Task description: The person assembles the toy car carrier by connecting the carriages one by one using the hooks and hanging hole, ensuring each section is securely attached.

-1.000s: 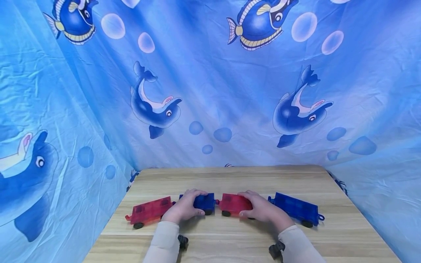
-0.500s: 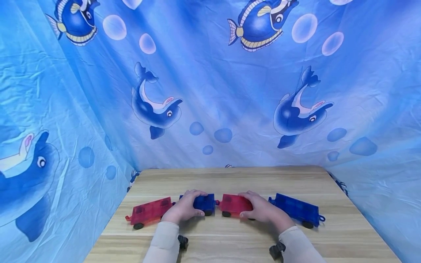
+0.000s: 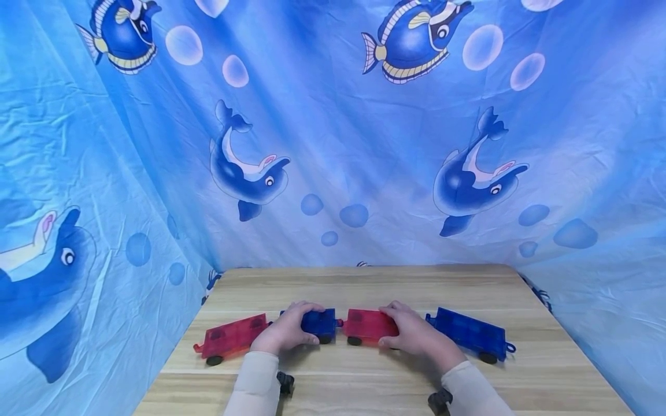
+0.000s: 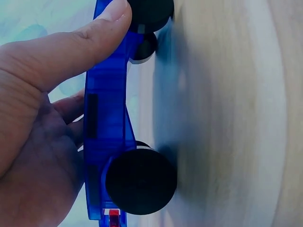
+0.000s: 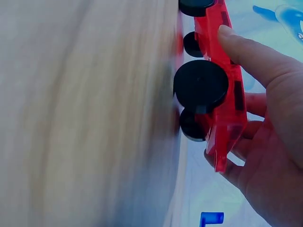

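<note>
My left hand [image 3: 286, 330] grips a blue toy train car [image 3: 321, 325], thumb on the near side and fingers over the far side. Its black wheel [image 4: 141, 181] shows in the left wrist view. My right hand [image 3: 411, 330] holds a red toy train car [image 3: 363, 325] the same way, its thumb along the side [image 5: 225, 101] in the right wrist view. A red coupling meets the blue car's right end between the hands. Beyond my left wrist is another red car [image 3: 234, 337], its coupling at the blue car's left end, partly hidden by the hand.
A second blue car [image 3: 468, 332] stands angled on the right; its hook [image 5: 212, 218] is apart from the held red car. The wooden table [image 3: 364, 381] meets a blue sea-print curtain [image 3: 333, 144] behind and at both sides. Black cameras [image 3: 285, 382] sit at the wrists.
Both hands' cars and the left red car have shifted slightly to the left, my left hand moving with them. The right blue car has hardly moved.
</note>
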Motion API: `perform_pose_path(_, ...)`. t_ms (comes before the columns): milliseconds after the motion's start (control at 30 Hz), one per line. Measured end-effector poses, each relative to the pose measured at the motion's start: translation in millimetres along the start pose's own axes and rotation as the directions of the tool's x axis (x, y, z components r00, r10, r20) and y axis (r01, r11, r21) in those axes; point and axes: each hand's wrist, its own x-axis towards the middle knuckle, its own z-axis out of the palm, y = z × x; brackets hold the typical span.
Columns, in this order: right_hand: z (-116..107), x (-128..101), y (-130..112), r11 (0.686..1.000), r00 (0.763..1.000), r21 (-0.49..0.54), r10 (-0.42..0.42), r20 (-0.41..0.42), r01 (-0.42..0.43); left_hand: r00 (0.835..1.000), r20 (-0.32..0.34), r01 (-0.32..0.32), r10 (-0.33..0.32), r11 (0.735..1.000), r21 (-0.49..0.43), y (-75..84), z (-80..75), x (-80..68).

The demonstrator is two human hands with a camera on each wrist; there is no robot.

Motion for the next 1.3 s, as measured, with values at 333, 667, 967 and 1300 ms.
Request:
perform_pose_path(333,-12,-16,13,0.998,0.996,-0.053,-0.035,-0.082,0.031,1.0,0.003,0.018,-0.018,0.999,-0.034,-5.3,-3.4,-2.6)
perform_pose_path(667,-35,-48,29,0.995,0.972,-0.095,-0.004,-0.236,-0.019,1.0,0.009,0.027,-0.027,0.999,-0.027,-5.4,-5.8,-2.7)
perform_pose_path(967,-56,-78,57,0.988,0.972,-0.127,0.056,-0.227,-0.086,1.0,0.006,0.019,-0.018,0.999,-0.03,-6.0,-6.4,-1.8)
perform_pose_path(1300,-68,-102,81,0.976,0.962,-0.147,0.125,-0.242,-0.163,1.0,0.005,0.023,-0.023,0.999,-0.034,-6.7,-6.1,-3.3)
